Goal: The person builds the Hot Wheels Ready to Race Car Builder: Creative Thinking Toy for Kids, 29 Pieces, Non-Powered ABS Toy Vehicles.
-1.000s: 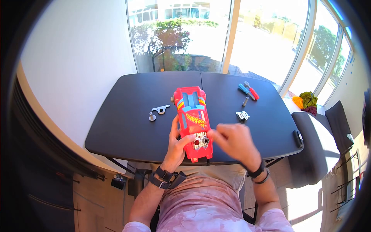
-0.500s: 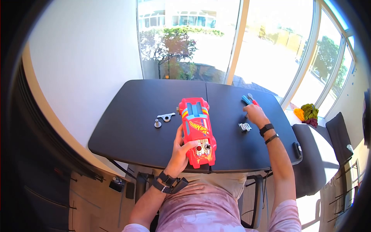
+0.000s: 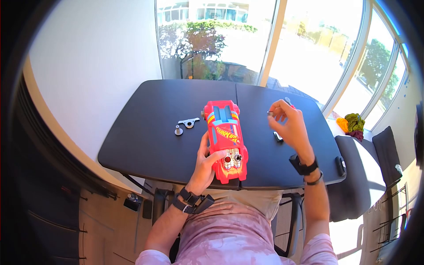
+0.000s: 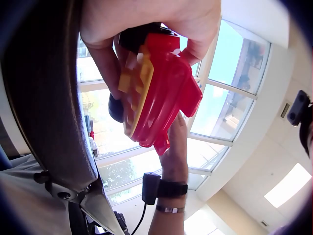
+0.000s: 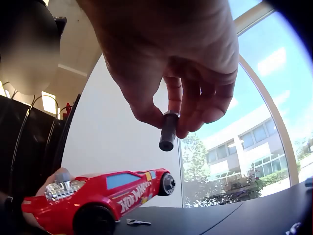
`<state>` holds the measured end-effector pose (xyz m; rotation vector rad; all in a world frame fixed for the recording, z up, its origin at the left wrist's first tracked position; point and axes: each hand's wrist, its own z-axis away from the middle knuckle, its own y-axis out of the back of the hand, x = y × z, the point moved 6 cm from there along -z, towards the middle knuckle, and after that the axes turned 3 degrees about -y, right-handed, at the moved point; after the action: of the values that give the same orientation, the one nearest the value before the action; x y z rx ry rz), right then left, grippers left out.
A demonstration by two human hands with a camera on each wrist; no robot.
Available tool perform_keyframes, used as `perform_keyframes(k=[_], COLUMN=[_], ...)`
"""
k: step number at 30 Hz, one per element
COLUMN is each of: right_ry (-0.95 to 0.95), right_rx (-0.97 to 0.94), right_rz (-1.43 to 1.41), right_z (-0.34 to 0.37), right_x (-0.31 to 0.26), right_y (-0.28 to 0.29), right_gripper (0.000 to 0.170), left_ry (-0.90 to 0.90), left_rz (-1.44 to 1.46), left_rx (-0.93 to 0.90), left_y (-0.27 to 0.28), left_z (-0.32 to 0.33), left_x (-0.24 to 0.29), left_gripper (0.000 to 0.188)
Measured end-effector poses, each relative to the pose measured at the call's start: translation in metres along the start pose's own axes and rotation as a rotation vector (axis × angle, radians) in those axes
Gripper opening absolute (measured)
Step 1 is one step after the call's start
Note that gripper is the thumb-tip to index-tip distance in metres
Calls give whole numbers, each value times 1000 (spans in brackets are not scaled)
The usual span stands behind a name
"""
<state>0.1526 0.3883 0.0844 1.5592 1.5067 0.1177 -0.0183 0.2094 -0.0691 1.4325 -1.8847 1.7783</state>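
Note:
My left hand (image 3: 205,165) grips a red toy car (image 3: 224,132) by its side over the table's front edge, thumb beside the chrome engine piece (image 3: 232,158). The engine piece shows one red-centred round opening and one dark one. In the left wrist view, the underside of the car (image 4: 168,95) shows red and yellow. My right hand (image 3: 289,126) is raised over the right side of the table, pinching a small grey cylindrical peg (image 5: 168,132) between thumb and fingertips. The peg's end has a small dark hole. It is apart from the car.
A grey bracket (image 3: 189,123) and a grey flanged peg (image 3: 178,130) are on the black table (image 3: 145,145), left of the car. A silver piece (image 3: 278,137) lies partly hidden behind my right hand, as do tools (image 3: 289,101) at the back right. A black object (image 3: 340,166) sits at the right edge.
My right hand went from beside the car to the back right of the table, picked up the grey peg, and now lifts it back a little leftward. My left hand keeps holding the car.

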Motion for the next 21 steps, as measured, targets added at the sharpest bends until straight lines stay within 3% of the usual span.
perform_keyframes(k=[2, 5, 12, 19, 21], right_ry=[-54, 57, 338, 303, 385], right_rx=[-38, -99, -173, -182, -159], right_rz=[-190, -352, -188, -86, 30], right_z=[16, 44, 78, 82, 82], right_x=[-22, -64, -103, -102, -97], right_y=[-3, -13, -42, -56, -61], right_gripper=[17, 18, 18, 22, 27], left_ry=[-4, -11, -26, -15, -19], left_rz=[-5, -8, 50, 40, 17], left_rx=[-3, -13, -7, 34, 29], left_y=[1, 2, 3, 4, 4], left_z=[0, -1, -2, -3, -4], left_x=[-1, -2, 0, -1, -2], left_gripper=[86, 84, 72, 67, 66])
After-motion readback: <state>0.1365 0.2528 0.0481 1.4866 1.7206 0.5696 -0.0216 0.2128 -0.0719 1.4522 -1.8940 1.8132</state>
